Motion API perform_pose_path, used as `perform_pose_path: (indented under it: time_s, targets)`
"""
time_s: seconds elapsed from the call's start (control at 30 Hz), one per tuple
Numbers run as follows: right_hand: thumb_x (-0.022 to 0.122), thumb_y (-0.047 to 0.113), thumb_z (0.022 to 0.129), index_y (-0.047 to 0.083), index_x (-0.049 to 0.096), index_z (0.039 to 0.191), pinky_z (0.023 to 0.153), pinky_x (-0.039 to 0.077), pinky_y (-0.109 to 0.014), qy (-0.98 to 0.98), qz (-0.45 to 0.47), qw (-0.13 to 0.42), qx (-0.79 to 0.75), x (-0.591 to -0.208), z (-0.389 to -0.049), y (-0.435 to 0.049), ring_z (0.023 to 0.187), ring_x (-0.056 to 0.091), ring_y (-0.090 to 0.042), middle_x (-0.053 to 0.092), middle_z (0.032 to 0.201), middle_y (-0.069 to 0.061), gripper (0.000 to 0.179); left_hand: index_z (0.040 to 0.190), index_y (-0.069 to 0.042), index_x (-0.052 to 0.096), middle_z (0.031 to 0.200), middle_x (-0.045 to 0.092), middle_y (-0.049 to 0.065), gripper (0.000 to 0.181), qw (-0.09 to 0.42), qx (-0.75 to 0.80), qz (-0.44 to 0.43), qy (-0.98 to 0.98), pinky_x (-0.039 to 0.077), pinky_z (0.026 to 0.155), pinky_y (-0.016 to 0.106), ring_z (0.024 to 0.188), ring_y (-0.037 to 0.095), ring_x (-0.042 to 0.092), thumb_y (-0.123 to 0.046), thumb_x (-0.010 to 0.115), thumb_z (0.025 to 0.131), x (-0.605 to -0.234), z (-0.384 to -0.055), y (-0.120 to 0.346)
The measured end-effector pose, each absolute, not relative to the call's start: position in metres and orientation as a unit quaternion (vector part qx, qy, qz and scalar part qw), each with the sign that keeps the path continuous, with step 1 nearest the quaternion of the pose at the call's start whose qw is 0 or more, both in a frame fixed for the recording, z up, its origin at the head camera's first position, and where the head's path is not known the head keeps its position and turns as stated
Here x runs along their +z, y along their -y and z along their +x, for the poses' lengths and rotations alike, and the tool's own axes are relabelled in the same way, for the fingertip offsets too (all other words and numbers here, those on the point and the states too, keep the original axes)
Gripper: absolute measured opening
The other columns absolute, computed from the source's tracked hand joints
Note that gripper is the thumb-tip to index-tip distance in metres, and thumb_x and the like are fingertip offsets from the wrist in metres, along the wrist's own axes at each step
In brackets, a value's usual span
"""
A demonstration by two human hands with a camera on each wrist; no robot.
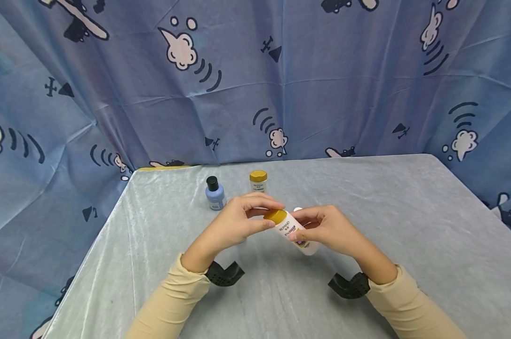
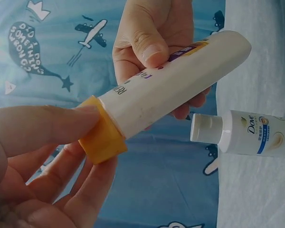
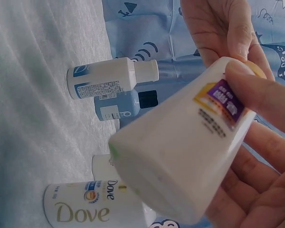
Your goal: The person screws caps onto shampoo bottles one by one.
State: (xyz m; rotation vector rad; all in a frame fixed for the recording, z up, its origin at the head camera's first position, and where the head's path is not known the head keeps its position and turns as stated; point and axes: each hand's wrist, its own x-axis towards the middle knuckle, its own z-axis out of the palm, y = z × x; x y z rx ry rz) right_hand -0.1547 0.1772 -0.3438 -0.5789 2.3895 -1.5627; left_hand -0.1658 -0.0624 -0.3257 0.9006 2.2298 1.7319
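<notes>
A white bottle [image 1: 286, 226] with a purple-and-gold label is held up over the table, tilted, its yellow cap [image 1: 275, 216] pointing up and left. My left hand [image 1: 243, 220] pinches that cap between thumb and fingers. Around the bottle's body, my right hand [image 1: 328, 230] has its thumb across the label side and its fingers behind. In the left wrist view the cap [image 2: 103, 135] sits on the neck end of the bottle. The bottle's broad base [image 3: 156, 175] faces the camera in the right wrist view.
Farther back stand a blue bottle [image 1: 215, 197] with a black cap and another yellow-capped white bottle [image 1: 258, 178]. White Dove bottles [image 2: 256, 134] [image 3: 92, 209] and a white bottle with a blue label [image 3: 104, 80] are close by. A patterned blue curtain [image 1: 247, 94] hangs behind the grey-covered table [image 1: 365, 188].
</notes>
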Motion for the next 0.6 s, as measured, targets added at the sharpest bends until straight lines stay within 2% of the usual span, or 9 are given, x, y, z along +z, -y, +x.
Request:
perform_pose_path:
  time_s: [0.27,0.4,0.6]
  targets:
    - [0.084,0.016,0.079,-0.002,0.072,0.115,0.072,0.061,-0.031,-0.814,-0.191,0.125,-0.535,-0.3447,-0.1560,-0.1776,0.082,0.073,-0.017,0.075,0.103,-0.018,0.042,0.120,0.000,0.070,0.122,0.067,0.013,0.033,0.092,0.567,0.308,-0.758,0.054,0.099,0.025,0.116,0.021,0.060,0.002,0.070,0.087,-0.3215,-0.1657,0.0645]
    - [0.083,0.017,0.080,-0.001,0.071,0.117,0.071,0.061,-0.031,-0.812,-0.189,0.126,-0.537,-0.3444,-0.1561,-0.1774,0.082,0.073,-0.016,0.075,0.104,-0.018,0.042,0.122,-0.005,0.070,0.124,0.067,0.010,0.035,0.101,0.568,0.271,-0.770,0.057,0.093,0.026,0.114,0.020,0.065,-0.007,0.074,0.088,-0.3205,-0.1665,0.0659]
    - [0.082,0.015,0.082,-0.004,0.070,0.117,0.070,0.060,-0.029,-0.810,-0.199,0.114,-0.540,-0.3431,-0.1548,-0.1785,0.082,0.072,-0.014,0.075,0.103,-0.018,0.042,0.118,-0.009,0.072,0.115,0.071,0.008,0.031,0.104,0.559,0.241,-0.787,0.059,0.083,0.028,0.094,0.016,0.071,-0.014,0.076,0.087,-0.3243,-0.1694,0.0641]
